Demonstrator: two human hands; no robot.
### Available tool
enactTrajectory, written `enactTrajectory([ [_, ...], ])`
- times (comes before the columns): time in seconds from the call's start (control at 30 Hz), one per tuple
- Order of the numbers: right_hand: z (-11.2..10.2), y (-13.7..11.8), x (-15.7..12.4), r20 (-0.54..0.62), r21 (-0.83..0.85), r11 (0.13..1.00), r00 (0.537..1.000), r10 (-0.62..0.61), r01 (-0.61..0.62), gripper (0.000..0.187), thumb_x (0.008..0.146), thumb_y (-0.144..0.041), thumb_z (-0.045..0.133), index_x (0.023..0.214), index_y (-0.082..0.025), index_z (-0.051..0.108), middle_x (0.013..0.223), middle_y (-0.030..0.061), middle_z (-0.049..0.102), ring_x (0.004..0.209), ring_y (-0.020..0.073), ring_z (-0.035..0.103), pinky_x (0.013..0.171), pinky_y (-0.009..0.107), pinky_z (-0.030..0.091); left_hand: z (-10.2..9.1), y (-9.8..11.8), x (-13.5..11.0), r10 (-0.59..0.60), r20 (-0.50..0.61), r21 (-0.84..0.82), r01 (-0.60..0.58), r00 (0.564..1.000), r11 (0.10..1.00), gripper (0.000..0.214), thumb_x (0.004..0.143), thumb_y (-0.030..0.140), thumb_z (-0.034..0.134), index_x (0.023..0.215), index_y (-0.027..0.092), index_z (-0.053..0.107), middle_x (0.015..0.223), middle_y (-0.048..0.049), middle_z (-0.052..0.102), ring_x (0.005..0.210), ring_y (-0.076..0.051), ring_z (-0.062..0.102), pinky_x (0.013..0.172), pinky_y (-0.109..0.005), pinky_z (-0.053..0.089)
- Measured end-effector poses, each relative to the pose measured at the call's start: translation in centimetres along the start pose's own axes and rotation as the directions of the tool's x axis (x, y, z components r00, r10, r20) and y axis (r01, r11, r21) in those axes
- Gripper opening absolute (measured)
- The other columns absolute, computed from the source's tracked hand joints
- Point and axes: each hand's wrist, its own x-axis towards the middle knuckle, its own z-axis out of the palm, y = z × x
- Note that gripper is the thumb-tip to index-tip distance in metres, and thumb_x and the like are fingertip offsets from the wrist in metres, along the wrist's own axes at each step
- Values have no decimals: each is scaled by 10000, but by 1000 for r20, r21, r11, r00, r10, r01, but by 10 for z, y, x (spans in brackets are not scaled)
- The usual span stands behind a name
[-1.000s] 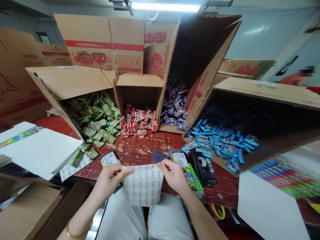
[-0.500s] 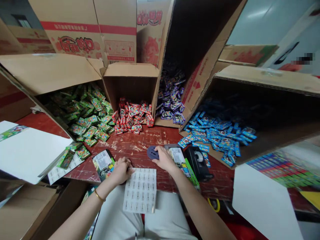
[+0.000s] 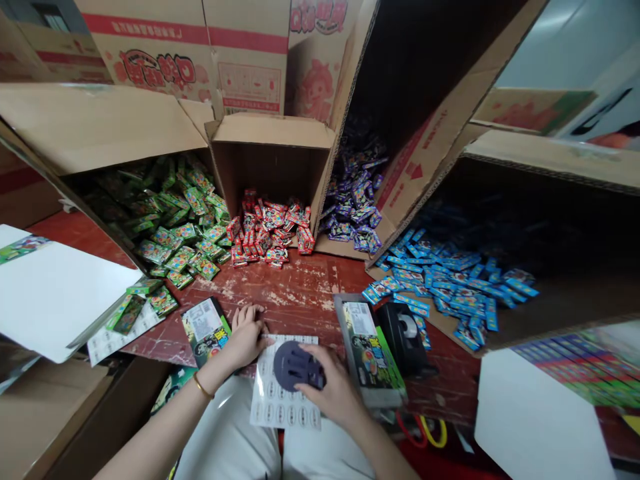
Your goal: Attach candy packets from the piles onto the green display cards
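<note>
My right hand grips a dark purple round plastic disc with slots, fingers along its right side. It is over a white sheet of oval stickers printed in dark characters, covering part of it. The sheet's lower part hangs past the table edge above my lap. My left hand rests on the table, fingers apart, its thumb touching the sheet's upper left corner. Left of that hand lies a black and green printed package; a similar package lies right of my right hand.
A black tape dispenser stands at the right. Open cartons hold small green packets, red packets, purple packets and blue packets. White boards lie at both sides. Yellow-handled scissors sit below the table edge.
My right hand has brought the purple disc from the tabletop back toward me, over the sticker sheet. My left hand's fingers have spread out more. The view has shifted slightly.
</note>
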Motion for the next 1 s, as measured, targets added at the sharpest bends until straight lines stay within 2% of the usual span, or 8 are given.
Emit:
enactTrajectory([
  [0.1,5,9,6,13,-4,1000,1000,19,-19,472,644,-183,743,1090,-263,608,1132,75,628,1066,283,566,925,422,449,2,2,0,15,-11,-8,-15,1000,1000,102,750,276,630,783,191,675,1391,-116,409,1355,-371,215,1106,-582,92],
  [0.2,-9,26,36,-56,25,1000,998,5,-3,237,734,-221,671,971,-233,664,1061,69,620,1004,238,581,908,386,452,1,4,0,18,-16,-14,-18,1000,1000,103,757,275,623,774,181,663,1395,-131,413,1367,-374,204,1102,-596,125],
  [0.33,-27,44,70,35,82,997,999,6,-9,63,730,-167,638,760,-179,692,793,23,603,680,144,575,658,280,482,3,3,1,3,-13,-19,-4,1000,1000,120,757,289,630,778,175,663,1407,-136,406,1373,-381,202,1098,-602,146],
  [0.47,-36,54,75,93,137,991,995,-16,4,99,688,-220,686,607,-169,663,735,11,603,626,124,547,556,237,429,8,3,4,-25,-10,-30,25,1000,999,109,737,288,656,771,185,671,1422,-121,401,1384,-367,194,1106,-593,116],
  [0.63,-28,46,75,36,237,971,999,3,-12,232,717,-289,666,928,-194,667,901,44,661,731,149,582,628,269,457,12,2,5,-60,-8,-56,59,998,997,108,698,277,687,770,197,680,1417,-114,407,1387,-352,193,1106,-577,117],
  [0.8,-14,51,79,50,308,950,998,44,-57,512,687,-307,705,1159,-173,559,687,-4,664,633,154,604,620,284,481,20,4,14,-75,-35,-145,70,997,987,74,671,242,705,718,200,666,1410,-92,419,1385,-360,195,1094,-611,70],
  [0.9,-28,52,68,-64,380,923,994,85,-55,516,720,-380,692,1175,-177,557,778,34,683,718,182,633,681,321,506,21,14,15,-96,-95,-252,69,991,965,129,611,180,741,706,204,656,1357,-81,480,1366,-357,249,1104,-587,93],
  [1.0,-36,31,54,-232,480,877,964,132,-4,618,760,-434,656,1304,-216,459,1070,111,661,858,220,648,747,365,529,12,21,-5,-180,-222,-384,83,958,919,317,611,207,756,906,237,645,1291,-84,529,1320,-325,345,1110,-525,185],
])
